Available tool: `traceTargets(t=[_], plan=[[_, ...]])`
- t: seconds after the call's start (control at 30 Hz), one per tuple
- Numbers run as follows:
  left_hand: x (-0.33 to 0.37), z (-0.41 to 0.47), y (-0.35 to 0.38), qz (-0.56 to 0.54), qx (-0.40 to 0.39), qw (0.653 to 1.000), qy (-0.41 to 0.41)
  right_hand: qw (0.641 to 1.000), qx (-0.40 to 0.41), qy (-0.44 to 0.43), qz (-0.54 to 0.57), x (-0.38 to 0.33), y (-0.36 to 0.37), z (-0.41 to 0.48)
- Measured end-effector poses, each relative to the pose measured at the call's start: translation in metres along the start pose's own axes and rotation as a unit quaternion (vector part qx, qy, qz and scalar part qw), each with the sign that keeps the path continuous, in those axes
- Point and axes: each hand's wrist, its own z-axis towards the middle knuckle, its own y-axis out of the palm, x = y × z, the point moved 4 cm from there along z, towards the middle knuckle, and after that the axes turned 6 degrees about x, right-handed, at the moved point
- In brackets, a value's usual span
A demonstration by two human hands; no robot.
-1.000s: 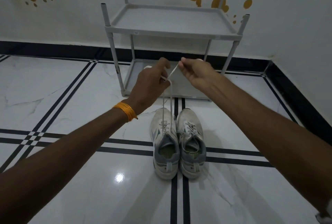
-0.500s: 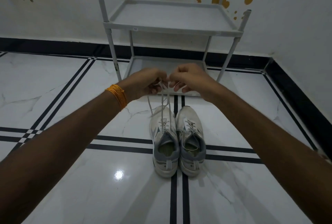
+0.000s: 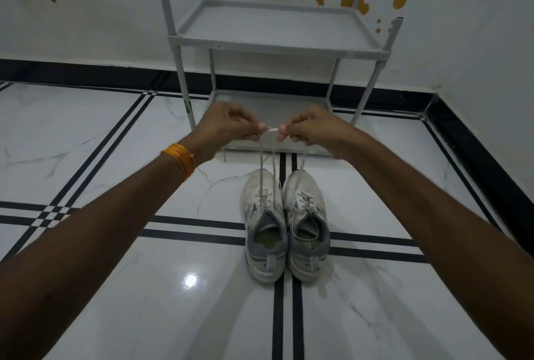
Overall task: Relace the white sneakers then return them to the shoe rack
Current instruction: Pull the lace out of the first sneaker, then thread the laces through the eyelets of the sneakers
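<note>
Holding a white lace (image 3: pixel 261 169) between them, the left hand (image 3: pixel 228 125) and right hand (image 3: pixel 310 128) meet just above the middle of the frame. Each grip is closed: thumb and fingers pinch the lace, and the pinch points sit close together with a short span of lace between them. From the hands, lace strands run down to the left sneaker (image 3: pixel 264 226). One more strand hangs from the right hand toward the right sneaker (image 3: pixel 307 224); where it ends cannot be told.

Both sneakers stand upright on the floor (image 3: pixel 115 287) at lower centre, side by side and touching, toes toward the rack (image 3: pixel 277 39). The rack stands against the wall at upper centre, with two bare shelves. The sneakers are near its front edge, apart from it.

An orange band (image 3: pixel 180 161) circles the left wrist.
</note>
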Motion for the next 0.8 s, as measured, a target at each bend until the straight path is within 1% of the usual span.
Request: traceTargets(t=[0.03,0.07,0.1,0.17,0.2,0.27,0.33,0.4,0.47,0.5,0.57,0.63,0.67,0.7,0.73,0.8], plan=[[-0.004,0.0,-0.007,0.017,0.017,1.0,0.012,1.0,0.002,0.021,0.019,0.008,-0.005,0.001],[-0.009,0.0,-0.015,0.058,0.035,0.997,0.024,0.998,0.009,0.045,0.035,0.019,-0.011,0.003],[-0.017,0.0,-0.023,0.121,0.052,0.991,0.038,0.996,0.025,0.072,0.042,0.032,-0.016,0.005],[-0.04,-0.001,-0.04,0.261,0.075,0.961,0.057,0.988,0.076,0.132,0.029,0.062,-0.029,0.006],[-0.055,-0.003,-0.05,0.313,0.081,0.945,0.046,0.981,0.105,0.159,0.011,0.08,-0.035,0.006],[-0.088,-0.009,-0.067,0.392,0.075,0.917,-0.006,0.965,0.153,0.207,-0.037,0.118,-0.045,0.0],[-0.121,-0.02,-0.077,0.447,0.053,0.892,-0.051,0.951,0.171,0.237,-0.104,0.153,-0.05,-0.009],[-0.148,-0.032,-0.081,0.466,0.034,0.879,-0.09,0.941,0.15,0.257,-0.163,0.18,-0.045,-0.016],[-0.169,-0.042,-0.076,0.466,0.017,0.876,-0.122,0.936,0.1,0.266,-0.21,0.198,-0.03,-0.017],[-0.176,-0.044,-0.069,0.476,-0.004,0.871,-0.121,0.934,0.07,0.262,-0.231,0.201,-0.02,-0.016],[-0.18,-0.044,-0.045,0.505,-0.059,0.857,-0.087,0.927,0.015,0.246,-0.283,0.197,0.0,-0.012],[-0.171,-0.041,-0.016,0.473,-0.08,0.876,-0.055,0.9,-0.007,0.21,-0.382,0.185,0.017,-0.01],[-0.166,-0.039,-0.002,0.441,-0.085,0.892,-0.041,0.887,0.003,0.176,-0.427,0.174,0.024,-0.008],[-0.16,-0.037,0.012,0.399,-0.09,0.912,-0.032,0.885,0.018,0.132,-0.446,0.163,0.032,-0.005],[-0.156,-0.037,0.026,0.347,-0.102,0.932,-0.033,0.9,0.027,0.084,-0.426,0.153,0.041,-0.001],[-0.15,-0.041,0.049,0.262,-0.132,0.955,-0.039,0.949,0.0,0.01,-0.316,0.135,0.062,0.001]])
